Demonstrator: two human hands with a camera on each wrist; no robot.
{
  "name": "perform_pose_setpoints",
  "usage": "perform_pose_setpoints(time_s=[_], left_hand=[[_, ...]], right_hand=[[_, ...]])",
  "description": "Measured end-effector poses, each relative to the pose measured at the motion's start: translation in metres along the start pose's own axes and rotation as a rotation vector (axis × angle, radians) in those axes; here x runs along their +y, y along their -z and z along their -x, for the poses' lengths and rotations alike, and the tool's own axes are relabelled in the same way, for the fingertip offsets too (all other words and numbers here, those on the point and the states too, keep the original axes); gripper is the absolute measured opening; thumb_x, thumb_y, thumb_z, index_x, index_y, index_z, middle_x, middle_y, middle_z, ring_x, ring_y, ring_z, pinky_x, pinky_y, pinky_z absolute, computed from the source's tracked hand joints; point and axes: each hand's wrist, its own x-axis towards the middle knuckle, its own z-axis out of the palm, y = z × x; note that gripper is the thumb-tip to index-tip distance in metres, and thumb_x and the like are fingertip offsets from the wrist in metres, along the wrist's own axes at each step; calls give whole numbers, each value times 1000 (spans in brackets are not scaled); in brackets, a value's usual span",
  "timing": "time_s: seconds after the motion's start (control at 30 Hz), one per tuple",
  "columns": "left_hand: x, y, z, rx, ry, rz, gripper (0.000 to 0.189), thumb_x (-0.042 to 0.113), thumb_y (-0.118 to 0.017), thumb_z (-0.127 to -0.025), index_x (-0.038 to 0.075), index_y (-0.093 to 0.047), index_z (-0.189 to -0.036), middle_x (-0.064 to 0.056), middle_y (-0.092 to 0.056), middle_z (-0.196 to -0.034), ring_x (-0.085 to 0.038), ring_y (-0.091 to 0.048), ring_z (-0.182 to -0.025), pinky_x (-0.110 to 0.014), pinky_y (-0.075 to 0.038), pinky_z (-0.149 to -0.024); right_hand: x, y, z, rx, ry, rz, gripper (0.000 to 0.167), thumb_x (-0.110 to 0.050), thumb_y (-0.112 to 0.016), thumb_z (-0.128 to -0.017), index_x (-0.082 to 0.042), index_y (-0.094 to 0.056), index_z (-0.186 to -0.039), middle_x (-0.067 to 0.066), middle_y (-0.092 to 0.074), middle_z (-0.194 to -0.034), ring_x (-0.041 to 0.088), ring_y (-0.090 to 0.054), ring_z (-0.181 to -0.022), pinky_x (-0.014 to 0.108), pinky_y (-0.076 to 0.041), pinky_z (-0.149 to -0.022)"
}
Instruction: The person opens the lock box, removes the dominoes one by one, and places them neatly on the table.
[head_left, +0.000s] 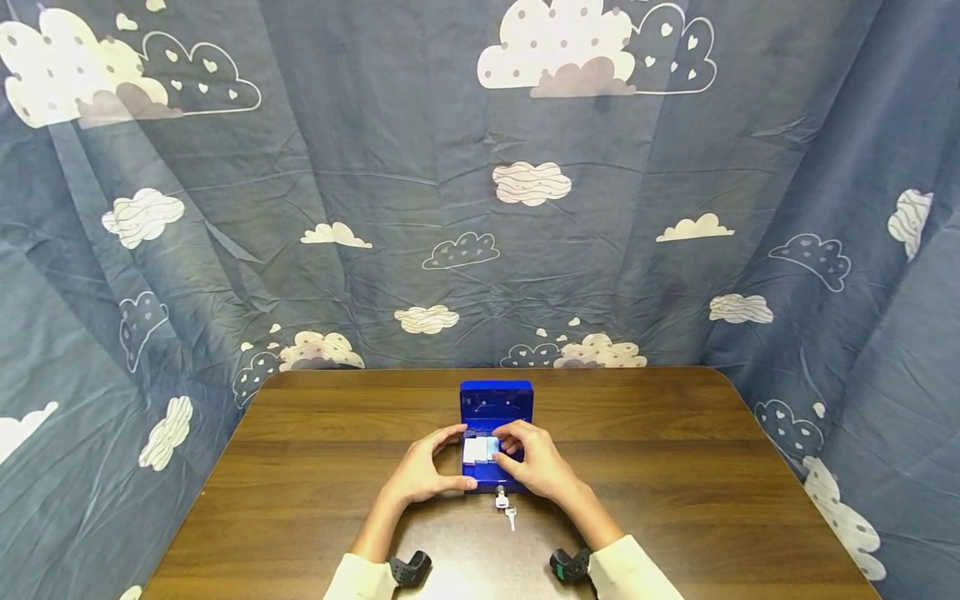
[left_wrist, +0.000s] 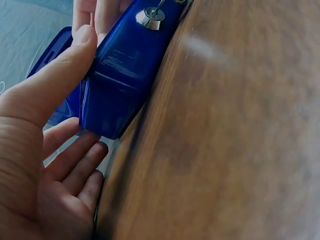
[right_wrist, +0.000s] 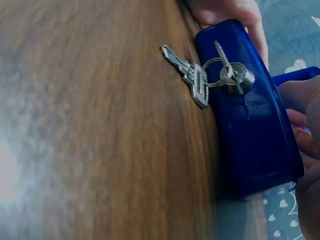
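Nearest, 2 pale sleeves [head_left: 633, 571] are seen. 1 key [right_wrist: 197, 85] is joined by a ring [right_wrist: 212, 65] to a 2nd key [right_wrist: 220, 52], which is seated in the lock [right_wrist: 239, 80] of an opened blue cash box [right_wrist: 257, 140] on the wooden desk [head_left: 337, 417]. The box's left side is held by the left hand [head_left: 422, 473], thumb in front. Inside, a small light-blue item [head_left: 492, 448] is pinched by the right hand [head_left: 534, 462] beside a white item [head_left: 475, 451]. Beyond, the raised lid [head_left: 497, 402] is backed by a cloud-printed curtain [head_left: 465, 208].
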Motion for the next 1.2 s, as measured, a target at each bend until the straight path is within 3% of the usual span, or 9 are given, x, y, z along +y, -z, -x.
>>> perform_pose_setpoints(time_s=[0.2,0.53,0.8,1.2], left_hand=[[0,1,1,-17,-23,12,91,32,-95,-72,6,-53,-148,-18,-65,-138,-35,-61,-130,-55,-46,-112],[0,1,1,-31,34,-13,91,36,-95,-72,10,-54,-149,-11,-62,-145,-29,-56,-137,-51,-43,-116],[1,6,-1,-31,59,-28,90,37,-95,-70,14,-56,-147,-8,-62,-145,-25,-56,-137,-51,-43,-116],[-1,2,-3,-40,50,-11,89,37,-95,-71,13,-56,-147,-7,-63,-144,-26,-57,-137,-50,-43,-116]], right_hand=[[-1,-5,-2,-13,-15,117,28,-10,-83,-83,0,-72,-106,9,-70,-93,19,-66,-80,25,-57,-72],[-6,-6,-3,-59,-5,302,26,-17,-85,-83,-2,-74,-101,7,-70,-89,18,-66,-78,29,-56,-70],[-10,-6,-11,-81,-2,359,30,-20,-88,-80,-2,-77,-101,6,-71,-88,17,-63,-76,34,-55,-71],[-11,-2,-11,-105,-36,349,28,-16,-91,-76,-2,-78,-95,8,-74,-92,21,-69,-82,38,-59,-76]])
